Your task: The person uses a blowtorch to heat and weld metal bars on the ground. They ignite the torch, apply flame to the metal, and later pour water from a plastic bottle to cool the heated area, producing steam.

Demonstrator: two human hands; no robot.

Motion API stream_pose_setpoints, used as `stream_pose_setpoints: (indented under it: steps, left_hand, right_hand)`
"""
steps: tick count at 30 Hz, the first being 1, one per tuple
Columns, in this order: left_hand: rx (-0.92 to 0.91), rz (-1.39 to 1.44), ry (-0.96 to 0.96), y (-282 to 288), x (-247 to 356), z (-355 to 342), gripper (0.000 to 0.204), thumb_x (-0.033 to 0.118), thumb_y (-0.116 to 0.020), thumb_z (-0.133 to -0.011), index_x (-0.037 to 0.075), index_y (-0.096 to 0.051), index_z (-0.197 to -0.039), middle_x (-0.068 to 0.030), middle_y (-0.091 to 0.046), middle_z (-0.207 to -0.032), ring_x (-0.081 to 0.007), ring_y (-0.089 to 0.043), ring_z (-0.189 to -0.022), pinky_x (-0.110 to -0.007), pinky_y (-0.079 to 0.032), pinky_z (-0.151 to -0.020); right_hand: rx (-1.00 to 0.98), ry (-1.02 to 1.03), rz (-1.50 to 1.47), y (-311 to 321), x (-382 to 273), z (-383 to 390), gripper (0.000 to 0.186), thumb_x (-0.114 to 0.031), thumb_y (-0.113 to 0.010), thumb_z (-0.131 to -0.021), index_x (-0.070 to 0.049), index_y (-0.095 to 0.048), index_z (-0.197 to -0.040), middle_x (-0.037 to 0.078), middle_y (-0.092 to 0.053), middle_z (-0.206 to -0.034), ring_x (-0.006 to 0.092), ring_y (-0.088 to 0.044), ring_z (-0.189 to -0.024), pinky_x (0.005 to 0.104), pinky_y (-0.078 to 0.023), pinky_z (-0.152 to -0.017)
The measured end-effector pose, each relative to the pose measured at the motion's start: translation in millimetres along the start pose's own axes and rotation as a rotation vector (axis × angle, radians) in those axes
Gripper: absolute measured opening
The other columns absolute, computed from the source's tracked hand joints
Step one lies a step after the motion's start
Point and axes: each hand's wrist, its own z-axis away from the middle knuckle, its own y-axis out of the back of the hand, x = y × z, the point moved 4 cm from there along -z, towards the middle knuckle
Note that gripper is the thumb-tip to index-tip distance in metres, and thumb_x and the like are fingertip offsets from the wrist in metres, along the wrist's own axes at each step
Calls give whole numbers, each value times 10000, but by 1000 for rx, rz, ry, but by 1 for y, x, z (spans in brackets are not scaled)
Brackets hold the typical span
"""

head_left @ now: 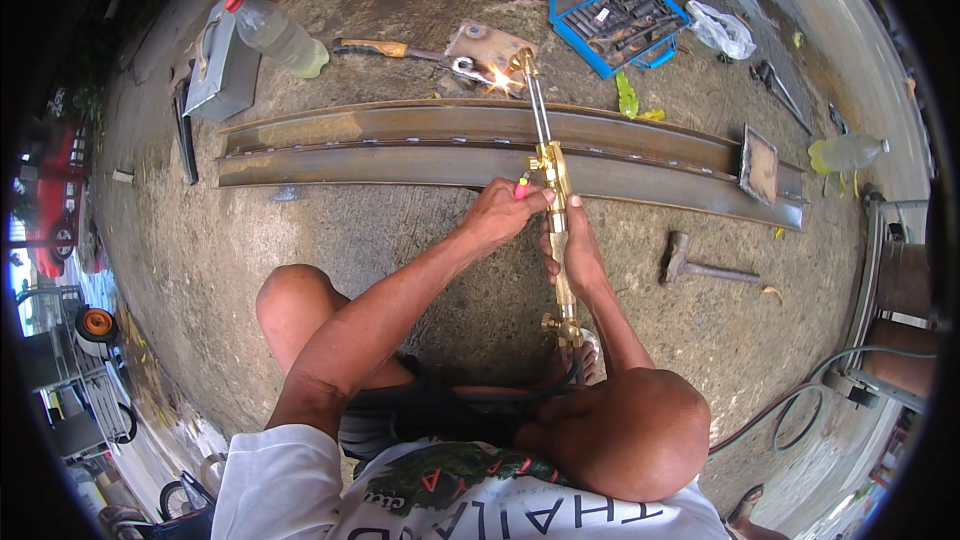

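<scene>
My right hand [580,240] grips a brass cutting torch [552,175] with long tubes; a bright sparking flame [500,78] burns at its tip. My left hand [500,210] holds a small pink lighter [521,187], fingertips at the torch valves. Just past the tip lie a rusty square plate [485,40] with a ring fitting [463,67] and a wooden-handled tool [385,48]. Two long steel beams [350,167] run crosswise beneath the torch, with another square plate [757,165] resting on their right end.
Around me are a blue socket case [610,10], plastic bag [720,28], grey metal box [215,75], bottles [280,40] [845,152], hammer [705,270] and hoses [800,390]. A red vehicle [55,200] and carts [60,360] stand left. Someone's sandalled foot [745,510] shows lower right.
</scene>
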Motion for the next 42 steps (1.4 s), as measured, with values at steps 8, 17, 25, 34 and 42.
stream_pose_setpoints:
  steps: [8, 17, 25, 34, 42]
  left_hand:
    - [-9, 5, 11, 1, 0, 0, 454, 331, -665, -987, -1, -664, -1296, -198, -681, -1263, -230, -598, -1203, -390, -429, -1053]
    - [-22, 4, 4, 0, 0, -1, 446, 317, -648, -998, -8, -657, -1303, -182, -681, -1269, -218, -593, -1205, -374, -433, -1050]
    - [-20, 9, 5, 0, -2, -1, 450, 320, -649, -998, -7, -655, -1306, -177, -682, -1267, -205, -592, -1200, -368, -433, -1045]
    - [-27, -9, 3, 0, 1, 0, 459, 323, -641, -1001, -1, -641, -1326, -190, -677, -1276, -206, -591, -1198, -368, -432, -1047]
    - [222, -208, -106, 2, 5, 12, 348, 313, -590, -1022, 12, -706, -1153, -149, -737, -1039, -232, -663, -949, -409, -498, -858]
  right_hand:
    - [-2, 13, -5, -1, 0, 0, 677, -667, -182, -1028, -59, -473, -976, 30, -453, -625, 136, -408, -412, 309, -383, -388]
    - [-2, 26, -6, -1, -2, 1, 673, -672, -187, -1028, -60, -463, -987, 32, -448, -624, 135, -405, -407, 305, -380, -381]
    - [-11, 15, -7, -1, 0, 1, 685, -685, -184, -1023, -58, -458, -1005, 33, -447, -628, 132, -401, -411, 303, -377, -386]
    - [-9, 24, -27, -1, -2, 1, 689, -678, -177, -1027, -55, -469, -983, 33, -448, -630, 135, -396, -412, 304, -372, -387]
    - [-9, 31, -20, -1, -1, 1, 723, -710, -170, -1009, -57, -478, -970, 29, -449, -626, 135, -395, -416, 306, -372, -391]
